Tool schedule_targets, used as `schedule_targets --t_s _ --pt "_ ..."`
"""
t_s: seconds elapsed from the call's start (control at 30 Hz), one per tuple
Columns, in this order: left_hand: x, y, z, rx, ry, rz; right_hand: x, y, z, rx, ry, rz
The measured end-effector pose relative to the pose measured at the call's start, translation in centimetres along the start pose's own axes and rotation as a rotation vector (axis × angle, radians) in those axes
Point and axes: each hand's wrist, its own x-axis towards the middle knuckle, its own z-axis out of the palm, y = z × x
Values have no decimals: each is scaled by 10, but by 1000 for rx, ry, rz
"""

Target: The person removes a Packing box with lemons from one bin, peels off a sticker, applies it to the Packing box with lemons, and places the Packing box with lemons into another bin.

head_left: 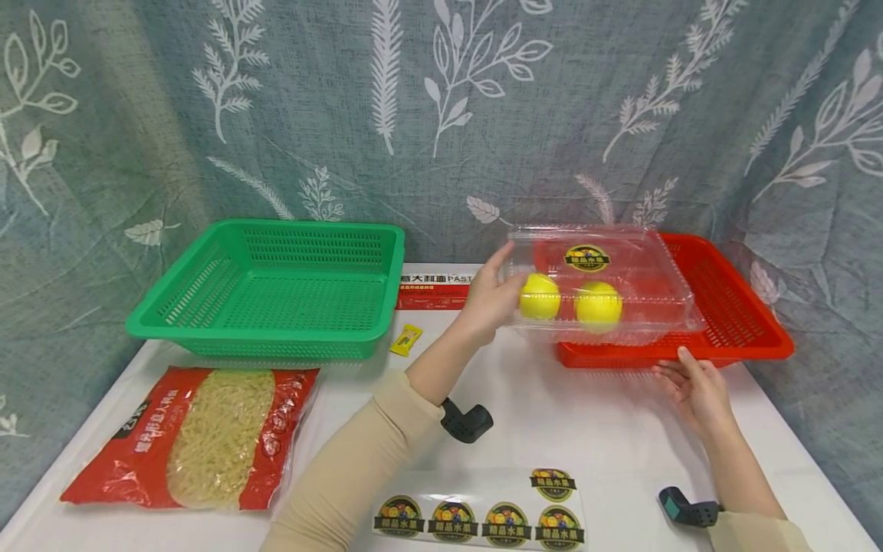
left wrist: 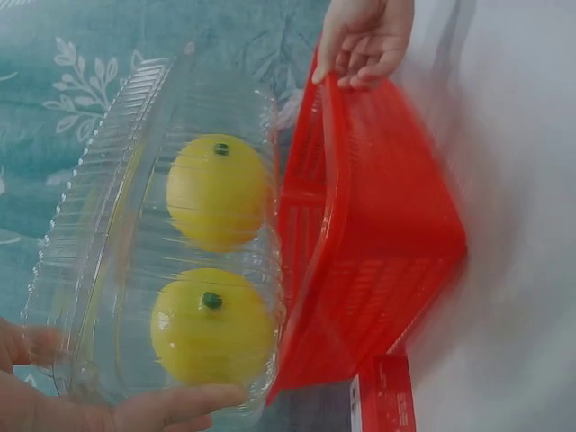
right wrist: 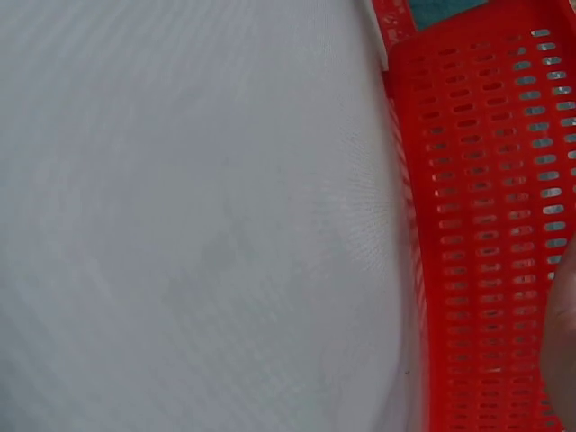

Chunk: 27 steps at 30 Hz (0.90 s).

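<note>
My left hand [head_left: 491, 297] grips the left end of a clear plastic fruit box [head_left: 641, 247], held over the red basket [head_left: 741, 310]. Two round yellow fruits [left wrist: 219, 192] with green stem spots lie inside the box. A black and gold fruit sticker [head_left: 587, 258] is on its lid. At the front rim of the basket, my right hand [head_left: 698, 389] pinches the edge, thumb on top and fingers curled below. Only a sliver of that hand enters the right wrist view, beside the basket's slotted wall [right wrist: 486, 234].
A green basket [head_left: 269, 336] stands back left, with a red bag of pasta [head_left: 214, 441] before it. Between the baskets lie a red and white pasta box [head_left: 431, 295] and a small yellow packet [head_left: 406, 339]. A sheet of fruit stickers [head_left: 479, 479] lies at the front.
</note>
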Motion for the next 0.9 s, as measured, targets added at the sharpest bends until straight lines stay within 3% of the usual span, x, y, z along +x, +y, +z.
schedule_targets --t_s 0.37,0.6,0.9 --pt "21 1 37 25 81 5 4 -4 -1 -12 16 39" --pt "30 1 50 84 108 31 6 -6 -2 28 -6 54" --pt "38 2 66 111 118 -10 7 -14 -1 7 13 141"
